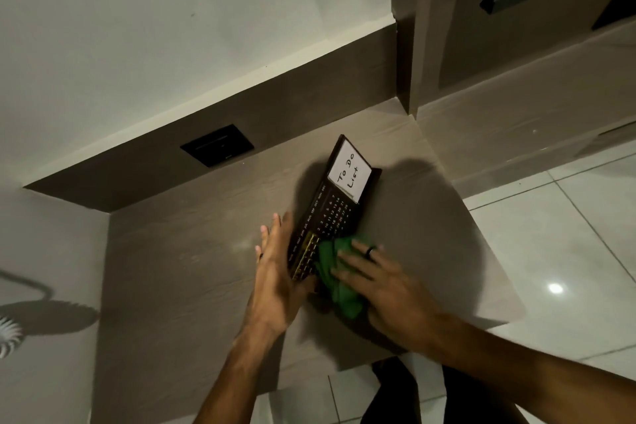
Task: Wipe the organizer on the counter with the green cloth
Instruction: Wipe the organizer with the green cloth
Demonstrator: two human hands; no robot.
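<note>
- The organizer is a dark, flat-faced piece lying on the counter, toward the counter's far right corner, its long axis running from the near-left up to the far-right.
- Its far end holds a white card with "To Do List" handwritten on it; below that the face carries printed month names and a grid of dates, and the near end has a gold-coloured grid.
- The left hand is open, fingers straight and together, set on edge against the organizer's left long side; the palm side touches that side near the near end. It grips nothing.
- The right hand is open and spread flat, palm down, pressing on the cloth; a dark ring sits on one finger.
- The cloth is green and bunched, lying at the organizer's near right end, partly on its face and partly on the counter, touching the gold grid's edge. Most of it shows left of and under the right fingers.
- The two hands are near each other, with the organizer's near end and the cloth between them.
- A black socket plate is set in the dark upstand at the counter's back edge, well apart from the organizer.
- White floor tiles lie beyond the counter's right edge.
</note>
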